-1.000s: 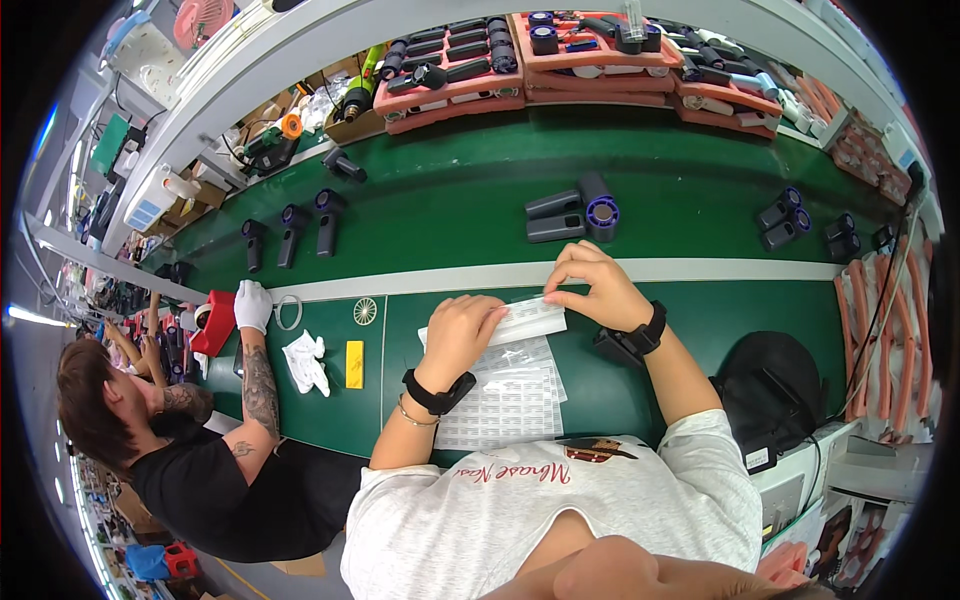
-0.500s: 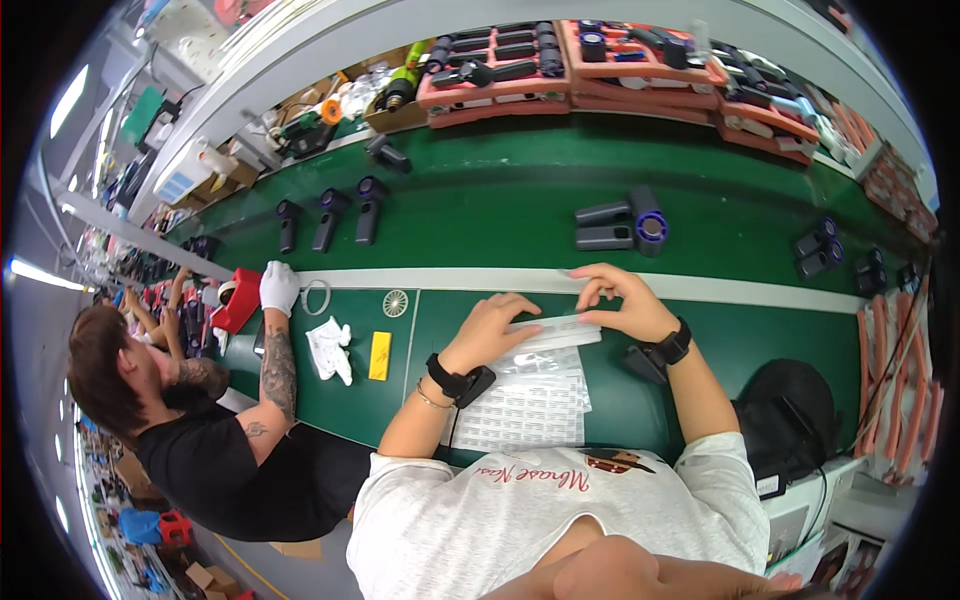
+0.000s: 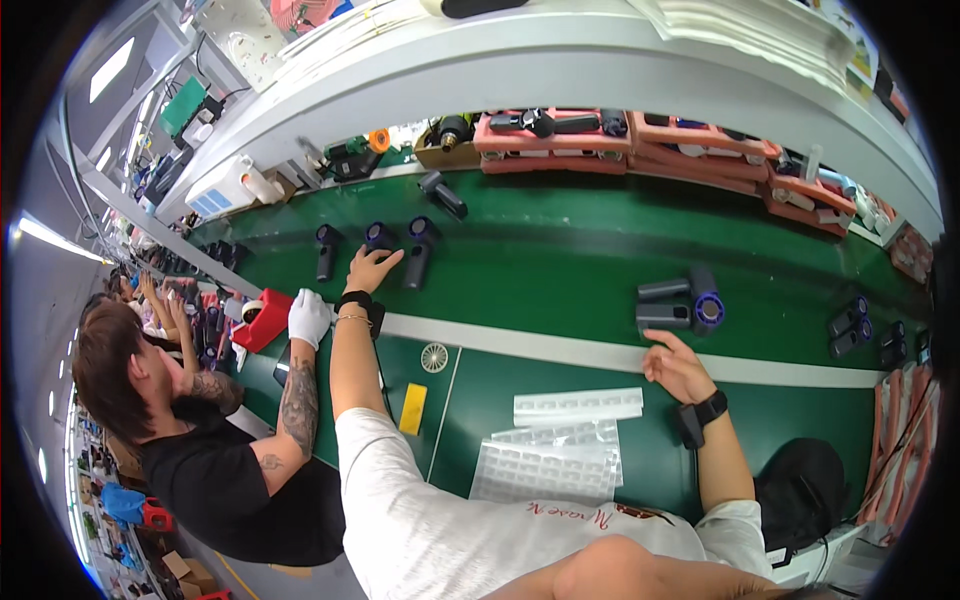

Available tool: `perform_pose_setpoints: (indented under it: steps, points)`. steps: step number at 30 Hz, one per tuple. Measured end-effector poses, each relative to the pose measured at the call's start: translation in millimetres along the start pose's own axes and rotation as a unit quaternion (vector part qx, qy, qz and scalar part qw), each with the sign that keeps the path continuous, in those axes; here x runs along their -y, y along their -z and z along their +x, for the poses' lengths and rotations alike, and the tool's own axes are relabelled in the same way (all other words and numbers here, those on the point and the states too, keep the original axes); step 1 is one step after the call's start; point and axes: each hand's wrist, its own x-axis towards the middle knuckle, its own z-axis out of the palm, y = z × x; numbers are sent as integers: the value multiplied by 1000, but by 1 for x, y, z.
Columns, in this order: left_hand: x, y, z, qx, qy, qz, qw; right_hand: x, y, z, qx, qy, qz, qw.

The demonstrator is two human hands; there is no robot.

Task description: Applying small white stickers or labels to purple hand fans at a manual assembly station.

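Hair dryers [image 3: 380,238] at 11 o'clock: left hand [image 3: 370,268] open, reaching, grips nothing; right hand [image 3: 678,366] loose, empty, steadying on the belt [image 3: 560,270].

Left hand [image 3: 370,269] is stretched out over the green conveyor belt [image 3: 560,250], fingers spread right by a dark cylindrical hair-dryer body [image 3: 380,238]. Right hand [image 3: 678,366] rests near the white belt stripe, just below two dark dryer bodies with a purple ring [image 3: 682,300]. Clear plastic blister sheets [image 3: 555,460] lie between the arms.
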Motion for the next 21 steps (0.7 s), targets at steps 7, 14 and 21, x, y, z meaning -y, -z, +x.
perform_pose_setpoints:
  steps: [7,14,21]
  points:
    - [2,-23,27,53,48,-54,996,-1,2,5,-9,-16,32,999]
    - [-97,-44,-9,33,-30,18,999,4,4,1,10,-22,52,998]
    - [-146,-84,-42,29,-114,-126,985,8,-19,5,-24,2,-60,998]
